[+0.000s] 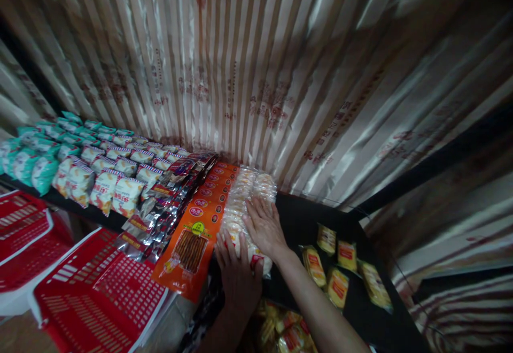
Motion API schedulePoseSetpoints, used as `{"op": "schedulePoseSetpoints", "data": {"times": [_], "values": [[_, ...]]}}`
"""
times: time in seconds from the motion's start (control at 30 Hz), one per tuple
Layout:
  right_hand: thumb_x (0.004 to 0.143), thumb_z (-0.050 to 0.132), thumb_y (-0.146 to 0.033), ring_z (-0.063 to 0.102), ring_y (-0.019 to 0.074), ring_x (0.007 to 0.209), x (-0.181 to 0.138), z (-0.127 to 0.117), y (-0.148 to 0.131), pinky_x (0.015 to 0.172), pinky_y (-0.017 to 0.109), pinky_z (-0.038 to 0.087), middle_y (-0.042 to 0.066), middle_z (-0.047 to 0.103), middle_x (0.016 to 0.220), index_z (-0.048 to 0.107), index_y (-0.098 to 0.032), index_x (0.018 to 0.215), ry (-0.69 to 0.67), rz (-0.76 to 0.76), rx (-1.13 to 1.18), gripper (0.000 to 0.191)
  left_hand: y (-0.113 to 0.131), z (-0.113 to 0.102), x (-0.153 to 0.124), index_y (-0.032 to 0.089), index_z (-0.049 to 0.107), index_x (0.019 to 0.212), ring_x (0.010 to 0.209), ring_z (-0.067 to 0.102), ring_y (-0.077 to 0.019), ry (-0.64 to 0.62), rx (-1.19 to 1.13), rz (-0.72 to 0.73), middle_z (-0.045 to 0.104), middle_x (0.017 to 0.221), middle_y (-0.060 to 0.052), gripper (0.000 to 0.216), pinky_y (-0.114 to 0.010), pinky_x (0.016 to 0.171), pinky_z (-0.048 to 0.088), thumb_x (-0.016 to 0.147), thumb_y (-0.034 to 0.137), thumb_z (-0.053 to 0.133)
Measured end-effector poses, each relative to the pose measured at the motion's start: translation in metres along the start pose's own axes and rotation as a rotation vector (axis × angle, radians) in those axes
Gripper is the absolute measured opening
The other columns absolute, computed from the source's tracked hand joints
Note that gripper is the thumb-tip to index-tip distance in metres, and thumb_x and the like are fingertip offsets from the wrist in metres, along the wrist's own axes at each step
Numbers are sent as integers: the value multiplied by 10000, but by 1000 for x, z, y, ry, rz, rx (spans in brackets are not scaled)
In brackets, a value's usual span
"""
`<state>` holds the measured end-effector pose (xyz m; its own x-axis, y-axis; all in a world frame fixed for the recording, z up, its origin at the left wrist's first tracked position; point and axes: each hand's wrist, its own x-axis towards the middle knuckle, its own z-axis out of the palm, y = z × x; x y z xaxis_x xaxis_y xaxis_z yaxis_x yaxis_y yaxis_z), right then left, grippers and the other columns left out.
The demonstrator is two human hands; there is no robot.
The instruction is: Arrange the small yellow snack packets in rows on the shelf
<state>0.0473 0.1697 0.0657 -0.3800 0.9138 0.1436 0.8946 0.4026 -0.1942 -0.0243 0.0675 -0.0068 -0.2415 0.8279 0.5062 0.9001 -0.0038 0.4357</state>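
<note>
Two rows of clear-wrapped packs of round, pale, cracker-like snacks (237, 199) lie on the black shelf. My left hand (239, 281) rests on their near end, fingers spread and stretched forward. Farther up the right row, my right hand (263, 226) lies flat on the wrappers with its fingers extended. Neither hand grips anything. Directly left of these packs are overlapping orange snack packets (188, 246), the front one picturing brown sticks. What lies under my palms is hidden.
Silver-and-dark packets (160, 219), white snack bags (128, 195) and teal bags (44, 174) line the shelf leftward. Several yellow packs (337, 287) lie scattered at right. Red baskets (100, 289) stand below left; a striped curtain (240, 75) hangs behind.
</note>
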Motion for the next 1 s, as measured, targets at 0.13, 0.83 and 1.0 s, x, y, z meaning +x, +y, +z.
{"op": "schedulePoseSetpoints", "data": {"times": [0.13, 0.83, 1.0], "values": [[909, 203, -491, 150, 199, 1372, 15, 3, -7, 1113, 456, 84, 33, 305, 1449, 356, -232, 1361, -121, -77, 65, 543, -1, 0, 0, 153, 358, 1350, 1355, 80, -383, -5, -8, -3, 161, 1483, -166, 618, -604, 1031, 229, 807, 391, 530], [884, 81, -555, 18, 178, 1382, 43, 20, 50, 1123, 428, 50, 63, 106, 1506, 183, -152, 1419, -58, 252, 316, 678, 1, 5, -2, 161, 226, 1404, 1347, 75, -416, 45, -6, -17, 13, 1504, -162, 720, -628, 1023, 228, 790, 328, 562], [865, 111, -586, -40, 182, 1380, 47, 30, 59, 1128, 424, 25, 61, 52, 1513, 179, -134, 1419, 26, 405, 480, 719, 3, 5, -1, 185, 151, 1423, 1348, 79, -407, 27, -10, -39, -10, 1505, -157, 772, -616, 1024, 237, 793, 358, 563]]}}
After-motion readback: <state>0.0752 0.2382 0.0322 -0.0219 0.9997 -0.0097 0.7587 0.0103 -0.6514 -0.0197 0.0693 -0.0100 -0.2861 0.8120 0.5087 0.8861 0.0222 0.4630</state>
